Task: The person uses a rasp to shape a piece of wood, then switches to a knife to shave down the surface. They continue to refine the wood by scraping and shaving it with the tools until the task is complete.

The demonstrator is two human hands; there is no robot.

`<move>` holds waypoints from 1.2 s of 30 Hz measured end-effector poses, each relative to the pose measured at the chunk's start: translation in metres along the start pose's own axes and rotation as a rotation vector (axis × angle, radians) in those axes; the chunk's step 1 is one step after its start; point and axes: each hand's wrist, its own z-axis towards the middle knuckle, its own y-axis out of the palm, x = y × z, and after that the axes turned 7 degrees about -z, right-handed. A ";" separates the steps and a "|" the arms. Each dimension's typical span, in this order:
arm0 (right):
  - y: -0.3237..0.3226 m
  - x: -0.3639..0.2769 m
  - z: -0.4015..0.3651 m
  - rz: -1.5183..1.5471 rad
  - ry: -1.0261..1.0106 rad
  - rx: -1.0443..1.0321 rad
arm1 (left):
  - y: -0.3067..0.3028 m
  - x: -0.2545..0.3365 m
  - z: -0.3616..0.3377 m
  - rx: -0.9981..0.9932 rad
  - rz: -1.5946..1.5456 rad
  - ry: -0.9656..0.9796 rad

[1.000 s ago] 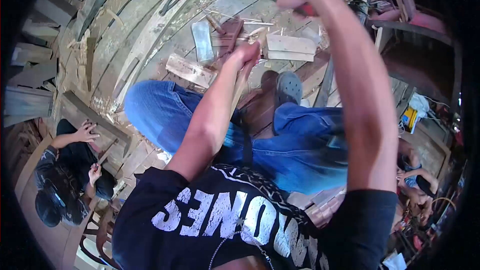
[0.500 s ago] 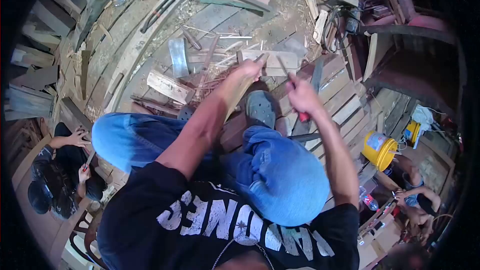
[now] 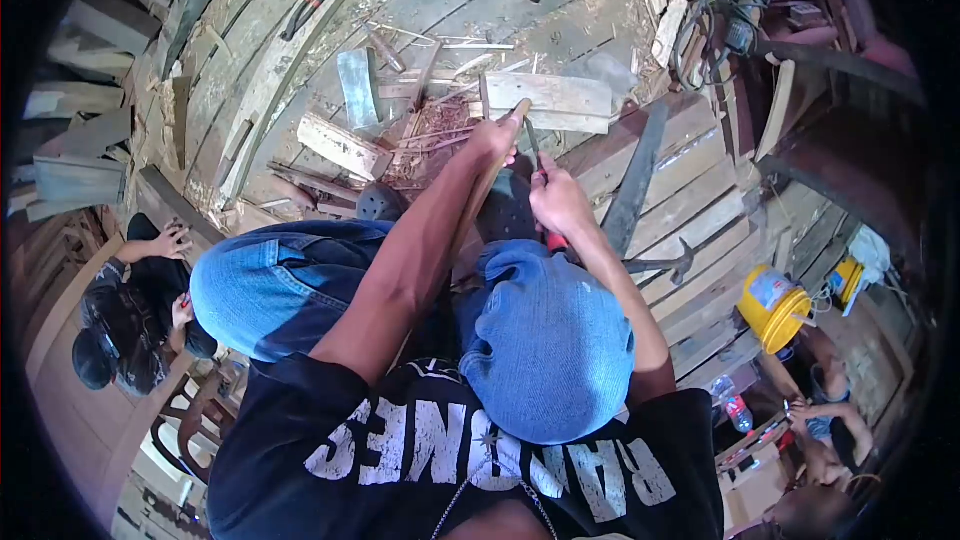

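Observation:
My left hand (image 3: 493,143) is closed around a long, narrow wooden strip (image 3: 480,190), whose tip sticks out past the fingers. The strip runs back along my forearm toward my body. In my right hand (image 3: 562,204) is a red-handled tool with a narrow dark blade (image 3: 533,138). That blade lies right beside the strip's far end in this view. Beyond both hands a short pale board (image 3: 565,101) rests on the floor. My knees in blue jeans (image 3: 550,340) are bent beneath my arms.
A hammer (image 3: 675,262) and a long dark flat piece (image 3: 638,180) lie to the right. A bent metal sheet (image 3: 357,88) and a wood block (image 3: 342,147) are left of the shavings. One person (image 3: 125,325) is at left, another (image 3: 820,400) at right, near a yellow bucket (image 3: 772,310).
My right hand has moved left and toward my body, bringing the tool from out to the right up beside the strip. My left hand still grips the strip. The whole view has shifted slightly.

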 end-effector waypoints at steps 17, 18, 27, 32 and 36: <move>-0.024 0.000 0.018 -0.132 -0.081 -0.264 | -0.033 -0.040 -0.038 0.145 -0.168 -0.069; -0.025 0.000 0.018 -0.137 -0.085 -0.260 | -0.032 -0.038 -0.038 0.138 -0.174 -0.071; -0.015 -0.014 -0.015 -0.065 -0.054 -0.075 | -0.033 -0.009 -0.039 -0.007 -0.123 -0.052; -0.008 -0.021 -0.044 0.002 0.012 0.050 | -0.016 -0.004 -0.053 -0.243 -0.181 -0.046; -0.012 -0.025 -0.067 -0.029 0.013 0.119 | -0.013 -0.031 -0.056 -0.231 -0.089 -0.044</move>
